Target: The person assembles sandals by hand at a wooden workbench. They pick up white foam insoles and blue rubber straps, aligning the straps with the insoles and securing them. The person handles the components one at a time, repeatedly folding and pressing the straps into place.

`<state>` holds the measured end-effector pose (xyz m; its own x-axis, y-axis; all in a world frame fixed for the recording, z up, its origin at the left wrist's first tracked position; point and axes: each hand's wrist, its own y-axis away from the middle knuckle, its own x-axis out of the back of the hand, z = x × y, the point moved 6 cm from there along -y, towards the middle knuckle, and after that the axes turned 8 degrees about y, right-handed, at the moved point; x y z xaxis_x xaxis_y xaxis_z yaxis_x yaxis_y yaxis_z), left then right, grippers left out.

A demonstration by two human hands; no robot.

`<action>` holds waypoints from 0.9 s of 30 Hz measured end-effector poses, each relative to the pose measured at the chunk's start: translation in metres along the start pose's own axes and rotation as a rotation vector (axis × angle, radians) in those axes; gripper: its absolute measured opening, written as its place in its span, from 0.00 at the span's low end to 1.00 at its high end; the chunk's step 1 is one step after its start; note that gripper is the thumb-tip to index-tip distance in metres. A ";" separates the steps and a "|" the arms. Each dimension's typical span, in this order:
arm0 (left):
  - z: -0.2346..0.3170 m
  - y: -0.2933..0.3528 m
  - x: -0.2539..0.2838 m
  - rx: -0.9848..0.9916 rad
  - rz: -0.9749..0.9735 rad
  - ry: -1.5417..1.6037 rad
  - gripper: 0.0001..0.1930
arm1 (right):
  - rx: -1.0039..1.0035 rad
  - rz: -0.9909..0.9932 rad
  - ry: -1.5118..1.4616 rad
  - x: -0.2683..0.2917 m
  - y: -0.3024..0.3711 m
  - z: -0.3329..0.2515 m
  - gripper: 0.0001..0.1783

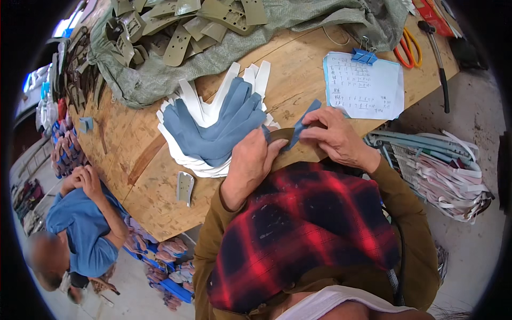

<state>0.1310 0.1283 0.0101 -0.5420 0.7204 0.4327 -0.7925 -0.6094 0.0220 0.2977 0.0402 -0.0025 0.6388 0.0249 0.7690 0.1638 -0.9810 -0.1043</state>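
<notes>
Close to the table's near edge, my left hand is closed on an olive curved piece, the thumb lying along it. A blue strip stands against its right end, pinched between the thumb and fingers of my right hand. Some blue also shows beside my left fingertips; whether it belongs to the same strip is hidden. Just left of my hands lies a fanned stack of blue V-shaped pieces, on top of similar white pieces. A small pale curved piece rests by itself near the front.
Olive perforated plates are heaped on a grey-green woven sack at the back. A handwritten sheet under a blue binder clip, orange-handled scissors and a hammer lie right. A co-worker sits left; a strap-filled basket stands right.
</notes>
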 end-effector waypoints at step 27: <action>0.052 0.025 0.042 -0.511 0.268 0.144 0.16 | -0.472 -0.434 -0.853 0.002 0.005 -0.029 0.17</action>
<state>0.1025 0.1259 0.0755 -0.7457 0.6230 0.2362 -0.6378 -0.5651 -0.5234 0.2784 0.0294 0.0169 0.9409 0.3371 -0.0328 0.3125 -0.8267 0.4679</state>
